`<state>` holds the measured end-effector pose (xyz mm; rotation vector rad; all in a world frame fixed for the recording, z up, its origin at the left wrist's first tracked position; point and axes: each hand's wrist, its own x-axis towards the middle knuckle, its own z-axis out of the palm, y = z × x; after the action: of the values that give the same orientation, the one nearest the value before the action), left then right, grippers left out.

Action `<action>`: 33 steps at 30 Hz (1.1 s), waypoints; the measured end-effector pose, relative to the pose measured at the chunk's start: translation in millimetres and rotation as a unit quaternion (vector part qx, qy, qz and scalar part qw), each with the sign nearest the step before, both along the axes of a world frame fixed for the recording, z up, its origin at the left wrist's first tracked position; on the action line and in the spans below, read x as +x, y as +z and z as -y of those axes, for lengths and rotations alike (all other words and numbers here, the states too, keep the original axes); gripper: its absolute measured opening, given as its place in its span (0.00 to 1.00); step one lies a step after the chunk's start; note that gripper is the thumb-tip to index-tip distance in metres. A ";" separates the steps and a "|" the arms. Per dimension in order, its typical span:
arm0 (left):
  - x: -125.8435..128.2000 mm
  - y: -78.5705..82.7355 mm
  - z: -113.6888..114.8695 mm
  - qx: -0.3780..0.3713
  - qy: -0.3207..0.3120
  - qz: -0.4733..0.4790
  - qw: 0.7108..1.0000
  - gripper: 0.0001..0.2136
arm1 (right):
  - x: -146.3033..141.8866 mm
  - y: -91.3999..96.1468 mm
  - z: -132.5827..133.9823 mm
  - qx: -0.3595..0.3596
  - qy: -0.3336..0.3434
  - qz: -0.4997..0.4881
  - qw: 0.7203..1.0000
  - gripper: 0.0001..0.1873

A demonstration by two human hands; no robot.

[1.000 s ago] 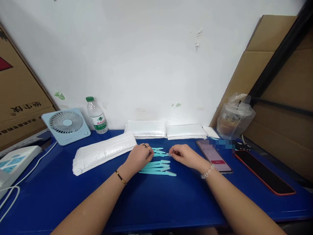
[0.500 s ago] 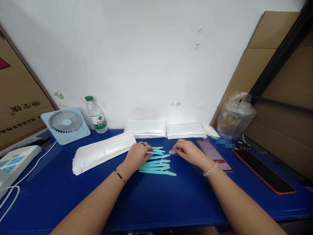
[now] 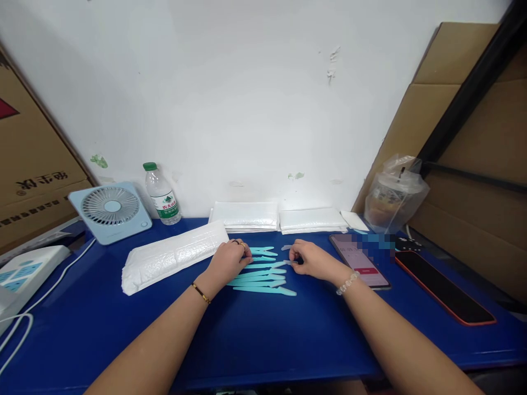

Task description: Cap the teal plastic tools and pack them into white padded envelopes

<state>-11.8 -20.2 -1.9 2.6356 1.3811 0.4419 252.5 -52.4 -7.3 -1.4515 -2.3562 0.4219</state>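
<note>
Several teal plastic sticks lie side by side on the blue table. My left hand rests curled on their left ends and holds one of the upper sticks down. My right hand is closed in a pinch on the pale right tip of that stick. A small clear cap lies loose on the table just above my right fingers.
A white padded bag lies left of my left hand, and two stacks of white bags sit by the wall. A small fan and water bottle stand at the back left. Two phones and a bagged drink cup are at the right.
My right hand carried a small clear cap up and away from a stick, left it on the table, and came back down to pinch a stick's tip. My left hand barely shifted.
</note>
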 end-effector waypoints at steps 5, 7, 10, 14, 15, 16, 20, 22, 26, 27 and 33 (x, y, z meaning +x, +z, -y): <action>0.1 1.8 1.2 0.004 0.001 0.013 1.000 0.04 | 1.3 3.8 3.3 -0.016 0.010 -0.013 1.000 0.02; 0.4 2.1 1.7 0.001 0.001 0.014 1.000 0.04 | 1.1 4.7 4.0 -0.030 0.010 -0.021 0.999 0.02; 1.1 2.5 2.3 -0.005 0.001 0.017 1.000 0.04 | 2.1 4.5 3.5 -0.060 0.007 -0.047 0.997 0.03; 1.7 3.5 2.9 -0.011 0.004 0.022 1.000 0.04 | 4.6 4.9 2.8 -0.085 0.006 -0.051 0.995 0.04; 1.7 3.7 3.0 -0.012 0.003 0.023 1.000 0.04 | 4.9 5.7 3.0 -0.083 0.008 -0.044 0.996 0.03; 1.6 3.8 3.0 -0.012 0.002 0.023 1.000 0.04 | 5.0 6.6 3.3 -0.076 0.009 -0.037 0.996 0.03; 1.3 3.3 2.6 -0.006 -0.008 0.024 1.000 0.05 | 3.5 10.3 4.1 -0.041 0.003 -0.034 0.999 0.06; 1.4 3.0 2.5 -0.002 -0.012 0.025 1.000 0.05 | 2.2 10.7 4.0 -0.035 0.000 -0.035 0.999 0.08; 3.1 3.9 3.9 0.002 -0.019 0.022 1.000 0.05 | -1.3 10.6 3.4 -0.023 0.002 -0.020 1.000 0.09; 4.1 4.5 4.9 0.005 -0.020 0.019 1.000 0.05 | -2.6 11.0 3.6 -0.019 0.005 -0.016 1.000 0.09; 15.4 8.1 16.0 0.014 -0.033 0.009 0.999 0.05 | -15.1 16.8 8.9 -0.003 0.026 -0.014 1.000 0.08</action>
<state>3.6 -36.2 6.2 2.6830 1.2888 0.4774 237.4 -61.3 9.4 -1.3814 -2.3769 0.4605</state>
